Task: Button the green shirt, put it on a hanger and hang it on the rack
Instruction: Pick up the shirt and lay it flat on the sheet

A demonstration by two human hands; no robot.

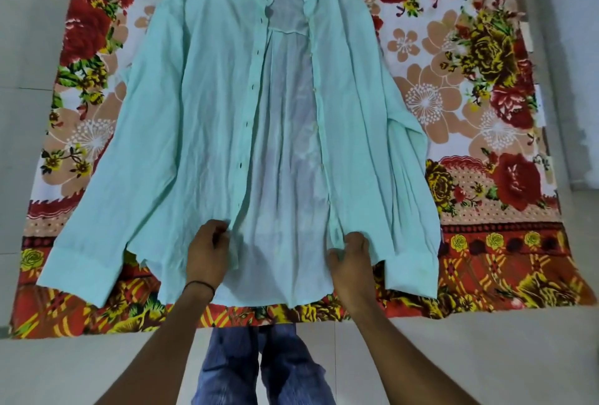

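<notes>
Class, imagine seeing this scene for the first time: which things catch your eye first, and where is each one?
The pale green shirt lies spread open and unbuttoned in the middle of the view, collar away from the camera. Under it, a floral sheet in red, yellow and peach covers the floor. At the shirt's near hem, the left hand and right hand each grip one front edge.
</notes>
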